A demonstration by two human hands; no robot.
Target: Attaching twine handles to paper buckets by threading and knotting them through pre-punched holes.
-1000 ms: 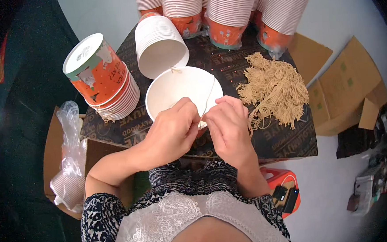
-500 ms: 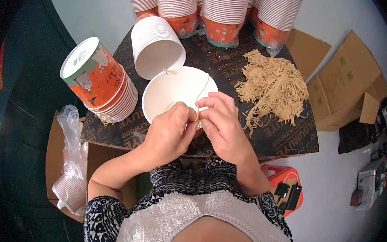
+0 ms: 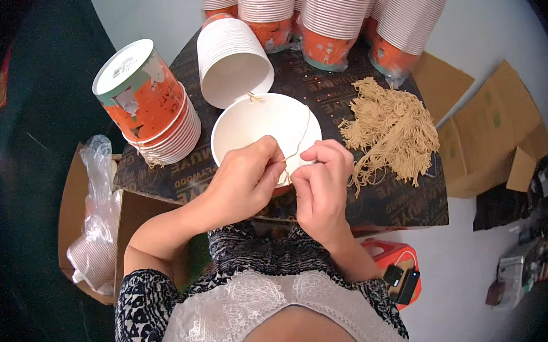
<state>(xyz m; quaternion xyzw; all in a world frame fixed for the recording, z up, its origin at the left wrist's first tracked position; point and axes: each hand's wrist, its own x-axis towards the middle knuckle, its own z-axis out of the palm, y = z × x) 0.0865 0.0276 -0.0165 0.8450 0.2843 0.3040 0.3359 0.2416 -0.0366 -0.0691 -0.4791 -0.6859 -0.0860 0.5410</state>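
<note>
A paper bucket [image 3: 240,126], white inside, stands on the dark table in front of me with its mouth up. Tan string [image 3: 305,133] runs across its inside, and a small knot of string [image 3: 254,97] sits at the far rim. Over the near rim, my left hand [image 3: 249,175] pinches the string between thumb and forefinger. Close beside it, my right hand [image 3: 323,180] is closed, its fingers pinching the string on the right. The bucket's near side is mostly hidden behind my hands.
Upside-down orange buckets [image 3: 141,97] are stacked at the left. Behind the bucket lies a tilted white stack [image 3: 232,57]. A heap of tan strings [image 3: 391,132] lies right. Several tall wrapped stacks [image 3: 333,17] stand at the back; a cardboard box [image 3: 497,132] is beyond the table.
My hands have drawn slightly apart, with the right hand's fingers now curled in more. A short stretch of string shows between them. The whole view has shifted a little.
</note>
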